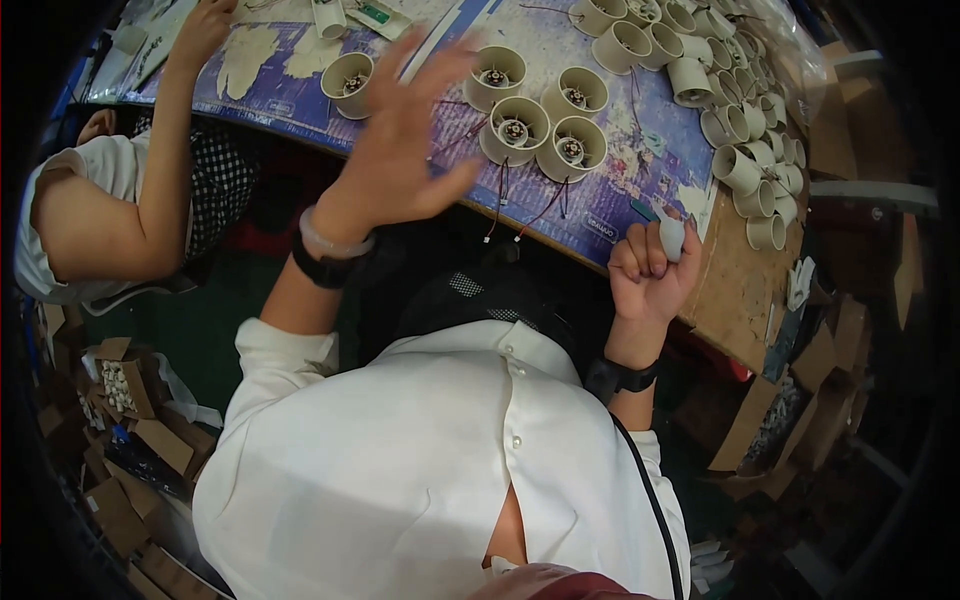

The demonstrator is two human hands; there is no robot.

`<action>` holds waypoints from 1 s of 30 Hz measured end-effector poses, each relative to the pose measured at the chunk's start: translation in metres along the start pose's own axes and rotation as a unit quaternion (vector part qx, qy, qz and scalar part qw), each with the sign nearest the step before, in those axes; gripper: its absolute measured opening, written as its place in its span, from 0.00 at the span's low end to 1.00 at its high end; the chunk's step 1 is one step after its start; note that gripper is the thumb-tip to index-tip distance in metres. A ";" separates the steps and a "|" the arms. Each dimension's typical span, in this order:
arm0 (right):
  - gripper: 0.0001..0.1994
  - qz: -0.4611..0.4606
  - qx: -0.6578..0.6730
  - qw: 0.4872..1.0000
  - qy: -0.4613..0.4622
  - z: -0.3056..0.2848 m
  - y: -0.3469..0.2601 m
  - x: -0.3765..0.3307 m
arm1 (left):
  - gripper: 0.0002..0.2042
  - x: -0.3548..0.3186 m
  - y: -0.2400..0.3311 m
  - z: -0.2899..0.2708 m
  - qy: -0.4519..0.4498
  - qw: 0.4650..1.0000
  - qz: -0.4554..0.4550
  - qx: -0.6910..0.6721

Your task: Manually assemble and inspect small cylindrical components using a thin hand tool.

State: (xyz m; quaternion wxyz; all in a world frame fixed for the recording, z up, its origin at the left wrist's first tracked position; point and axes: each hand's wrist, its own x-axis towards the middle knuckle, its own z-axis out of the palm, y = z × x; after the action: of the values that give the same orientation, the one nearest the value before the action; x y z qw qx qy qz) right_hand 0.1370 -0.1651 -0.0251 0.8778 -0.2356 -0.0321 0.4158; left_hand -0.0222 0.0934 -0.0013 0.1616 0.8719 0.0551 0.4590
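Observation:
My left hand [395, 150] is raised over the near edge of the table, fingers spread and smeared by motion, with nothing seen in it. Close to it are a white cylindrical housing [348, 84] with a small motor inside and a cluster of similar housings [515, 130], some with thin wires hanging over the edge. My right hand [652, 262] is held at the table's right front edge, its fingers curled in. A white finger cot [671, 238] covers one fingertip. Whatever the curled fingers hold, if anything, is hidden.
More white housings [740, 168] are heaped along the table's right side. A co-worker's arm [165, 190] reaches onto the table at left. A green circuit board [374, 13] lies at the back. Cardboard boxes [120, 385] stand at left, with another box [760, 425] at right.

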 end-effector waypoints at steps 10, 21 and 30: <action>0.13 -0.011 -0.005 1.000 -0.014 0.000 0.002 0.001 | 0.34 0.002 0.022 0.019 -0.210 0.977 0.017 0.024; 0.12 0.005 0.007 1.000 -0.018 0.001 0.006 -0.002 | 0.37 -0.025 0.014 0.004 -0.247 0.942 -0.094 -0.205; 0.12 -0.007 -0.017 1.000 -0.023 0.004 0.008 -0.008 | 0.36 -0.028 0.041 0.021 -0.192 0.883 -0.263 -0.338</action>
State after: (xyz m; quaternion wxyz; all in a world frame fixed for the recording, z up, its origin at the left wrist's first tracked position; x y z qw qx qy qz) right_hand 0.1246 -0.1653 -0.0240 0.8756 -0.2402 -0.0608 0.4147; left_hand -0.0236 0.0431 -0.0208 0.5690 0.7887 0.0921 0.2138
